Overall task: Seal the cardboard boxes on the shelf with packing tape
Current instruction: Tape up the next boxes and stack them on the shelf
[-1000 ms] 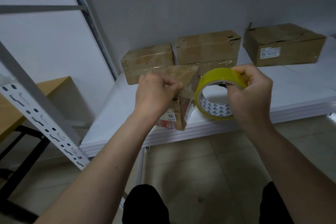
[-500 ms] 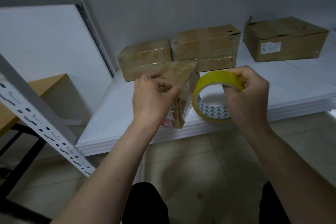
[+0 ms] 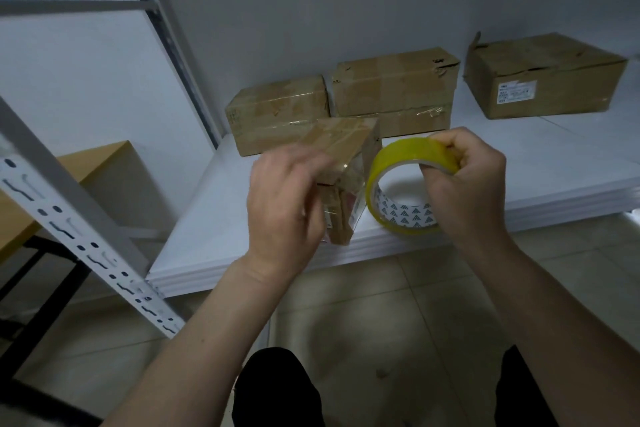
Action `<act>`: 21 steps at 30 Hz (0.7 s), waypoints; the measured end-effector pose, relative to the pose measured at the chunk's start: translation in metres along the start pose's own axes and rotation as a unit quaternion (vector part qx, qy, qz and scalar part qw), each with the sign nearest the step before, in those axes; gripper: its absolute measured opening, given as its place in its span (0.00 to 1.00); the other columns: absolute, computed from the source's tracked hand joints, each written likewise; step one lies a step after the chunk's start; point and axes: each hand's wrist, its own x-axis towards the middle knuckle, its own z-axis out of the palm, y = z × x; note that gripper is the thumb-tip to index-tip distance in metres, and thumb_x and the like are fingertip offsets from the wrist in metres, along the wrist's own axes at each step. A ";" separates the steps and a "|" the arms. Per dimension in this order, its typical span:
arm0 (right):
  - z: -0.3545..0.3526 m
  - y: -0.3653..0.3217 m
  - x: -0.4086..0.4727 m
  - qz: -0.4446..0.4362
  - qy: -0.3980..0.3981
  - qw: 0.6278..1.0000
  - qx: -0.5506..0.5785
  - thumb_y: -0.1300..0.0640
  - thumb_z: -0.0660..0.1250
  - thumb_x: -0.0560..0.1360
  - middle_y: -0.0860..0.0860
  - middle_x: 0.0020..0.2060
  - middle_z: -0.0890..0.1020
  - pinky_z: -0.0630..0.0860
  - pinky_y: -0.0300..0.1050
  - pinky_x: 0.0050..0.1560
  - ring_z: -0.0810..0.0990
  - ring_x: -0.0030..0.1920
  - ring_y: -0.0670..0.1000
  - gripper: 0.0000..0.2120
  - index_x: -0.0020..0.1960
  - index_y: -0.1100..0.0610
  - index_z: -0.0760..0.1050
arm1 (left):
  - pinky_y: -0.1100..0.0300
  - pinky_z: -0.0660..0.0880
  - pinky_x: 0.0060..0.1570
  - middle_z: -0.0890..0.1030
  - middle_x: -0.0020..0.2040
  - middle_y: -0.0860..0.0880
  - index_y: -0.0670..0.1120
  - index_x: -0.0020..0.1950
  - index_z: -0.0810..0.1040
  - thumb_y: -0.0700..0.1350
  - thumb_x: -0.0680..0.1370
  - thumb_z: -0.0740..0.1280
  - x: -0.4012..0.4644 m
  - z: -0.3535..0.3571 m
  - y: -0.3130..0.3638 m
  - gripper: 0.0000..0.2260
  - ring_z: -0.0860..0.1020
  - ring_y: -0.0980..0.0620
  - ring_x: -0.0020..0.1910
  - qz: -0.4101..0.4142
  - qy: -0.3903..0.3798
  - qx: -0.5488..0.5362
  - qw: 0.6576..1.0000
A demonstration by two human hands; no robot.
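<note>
At the shelf (image 3: 242,218) edge, the left hand (image 3: 284,208) lies blurred on the small, light-looking cardboard box (image 3: 346,163), grip unclear, while the right hand (image 3: 464,184) pinches the stiff yellow tape roll (image 3: 391,163) by its rim.

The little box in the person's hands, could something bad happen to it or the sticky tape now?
Maybe. The small box is up off the white shelf, with only the blurred left hand at it, so it might slip. The clear strip of tape between the box and the yellow tape roll hangs free, so it could wrinkle or stick to itself. The right hand grips only the roll's top edge, so a hard pull may twist it loose.
</note>
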 end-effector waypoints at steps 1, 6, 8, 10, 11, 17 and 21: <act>0.000 0.000 0.000 -0.002 0.001 1.000 0.000 0.69 0.68 0.72 0.43 0.32 0.75 0.68 0.23 0.33 0.75 0.34 0.33 0.09 0.43 0.56 0.76 | 0.46 0.74 0.54 0.82 0.51 0.40 0.35 0.53 0.82 0.33 0.75 0.60 -0.003 0.001 -0.001 0.12 0.78 0.41 0.53 0.036 -0.033 -0.003 0.999; 0.001 0.000 0.001 -0.015 0.006 1.000 -0.005 0.69 0.68 0.71 0.44 0.31 0.76 0.69 0.24 0.34 0.75 0.33 0.34 0.09 0.42 0.57 0.76 | 0.50 0.70 0.66 0.82 0.59 0.43 0.38 0.63 0.79 0.45 0.76 0.67 -0.011 0.006 -0.007 0.18 0.79 0.45 0.60 0.043 -0.183 0.046 0.981; 0.002 0.001 0.002 -0.011 0.003 1.000 -0.007 0.69 0.68 0.71 0.44 0.32 0.76 0.69 0.25 0.34 0.74 0.33 0.35 0.08 0.42 0.57 0.76 | 0.52 0.72 0.62 0.81 0.61 0.42 0.37 0.65 0.78 0.46 0.75 0.68 -0.008 0.009 -0.007 0.21 0.79 0.44 0.61 0.019 -0.204 0.070 0.976; 0.002 0.002 0.002 -0.005 0.002 1.000 -0.008 0.69 0.68 0.71 0.44 0.32 0.76 0.69 0.25 0.33 0.74 0.33 0.35 0.08 0.42 0.57 0.77 | 0.54 0.71 0.62 0.81 0.62 0.42 0.38 0.64 0.79 0.47 0.74 0.69 -0.003 0.008 -0.005 0.22 0.79 0.44 0.61 -0.014 -0.222 0.082 0.971; 0.003 0.002 0.002 -0.003 0.002 1.000 -0.007 0.69 0.68 0.71 0.44 0.32 0.76 0.68 0.25 0.33 0.74 0.33 0.35 0.08 0.42 0.57 0.77 | 0.54 0.70 0.62 0.81 0.62 0.43 0.39 0.64 0.80 0.48 0.73 0.69 -0.002 0.007 -0.005 0.22 0.79 0.45 0.62 -0.033 -0.230 0.085 0.969; 0.004 0.002 -0.002 0.002 0.002 1.000 -0.002 0.70 0.67 0.71 0.44 0.31 0.76 0.69 0.25 0.33 0.74 0.32 0.35 0.09 0.42 0.56 0.76 | 0.50 0.66 0.67 0.78 0.68 0.46 0.43 0.69 0.76 0.56 0.72 0.66 -0.008 0.003 -0.002 0.28 0.74 0.46 0.68 -0.079 -0.277 0.087 0.954; 0.004 0.002 -0.005 0.011 0.002 1.000 -0.001 0.69 0.67 0.73 0.45 0.31 0.76 0.68 0.25 0.33 0.73 0.32 0.37 0.08 0.41 0.56 0.75 | 0.50 0.59 0.68 0.75 0.70 0.54 0.50 0.71 0.75 0.64 0.75 0.59 0.002 -0.007 -0.010 0.29 0.71 0.50 0.70 -0.070 -0.289 0.069 0.952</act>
